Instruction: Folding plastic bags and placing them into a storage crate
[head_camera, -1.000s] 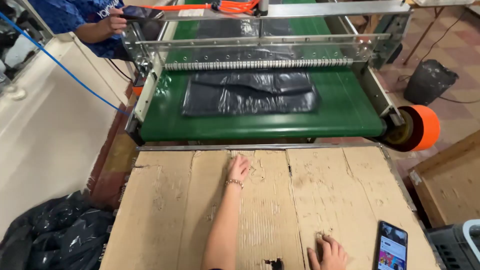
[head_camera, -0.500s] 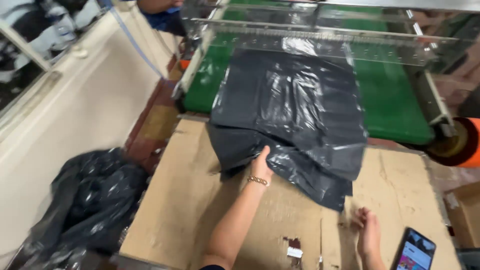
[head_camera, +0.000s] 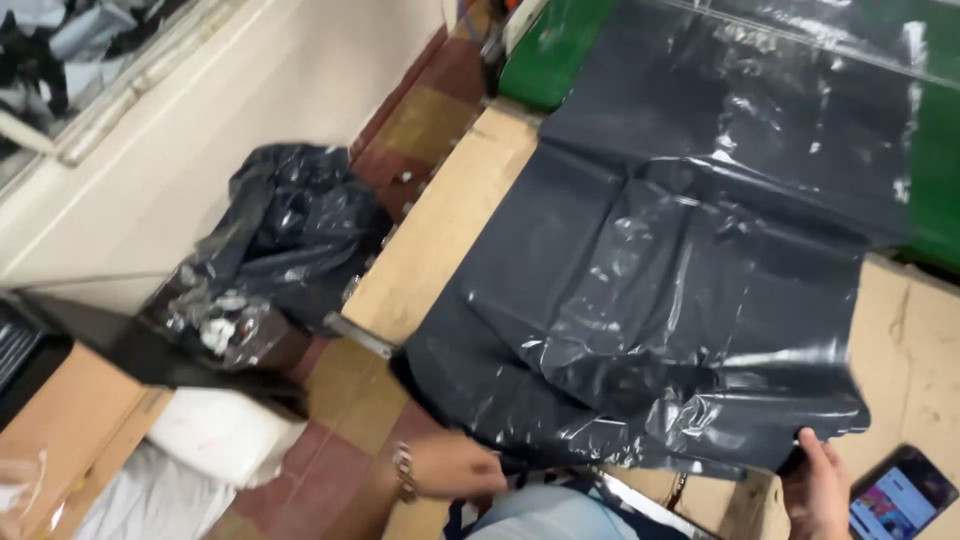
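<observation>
At the near edge of the cardboard-covered table (head_camera: 440, 240), the left hand (head_camera: 455, 465), a bracelet on its wrist, grips the near left corner of the black plastic bag (head_camera: 660, 300). The right hand (head_camera: 820, 490) pinches its near right corner, just beside a smartphone (head_camera: 900, 498). The bag stretches back onto the green conveyor belt (head_camera: 545, 60).

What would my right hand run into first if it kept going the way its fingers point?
The right hand points up the picture, already touching the black plastic bag; straight on it would likely just meet more bag.
</observation>
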